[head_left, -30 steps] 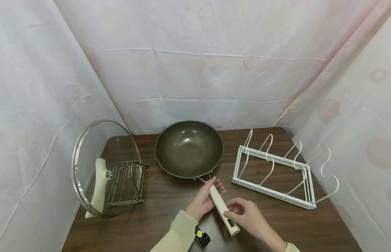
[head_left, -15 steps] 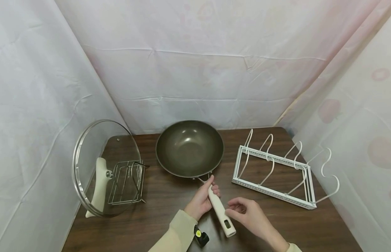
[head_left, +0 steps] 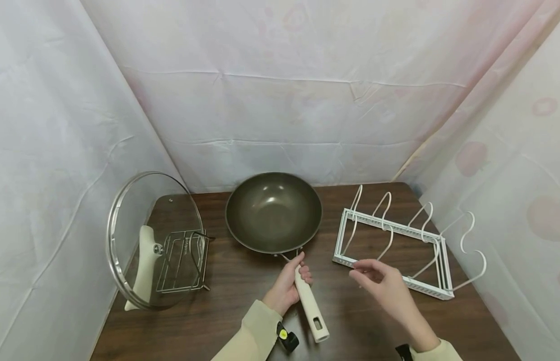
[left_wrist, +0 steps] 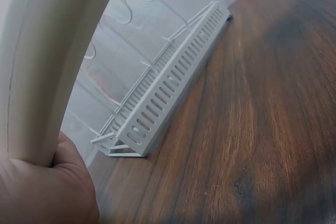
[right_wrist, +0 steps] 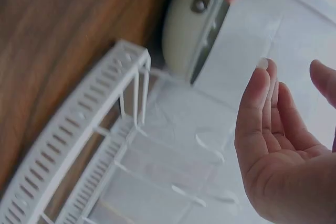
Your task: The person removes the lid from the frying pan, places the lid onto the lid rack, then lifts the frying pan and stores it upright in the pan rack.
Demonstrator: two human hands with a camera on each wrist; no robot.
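Leaving wok handle (head_left: 310,310): right hand (head_left: 383,284)

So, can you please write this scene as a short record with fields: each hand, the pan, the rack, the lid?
left hand: left hand grips the cream handle of the wok
right hand: right hand holds nothing, fingers relaxed, above the table near the front rail of the white rack
wok: dark wok sits upright on the brown table, between the lid stand and the rack
white rack: white rack with curved dividers, on the right, holds nothing
glass lid: glass lid stands on edge against the wire stand, on the left
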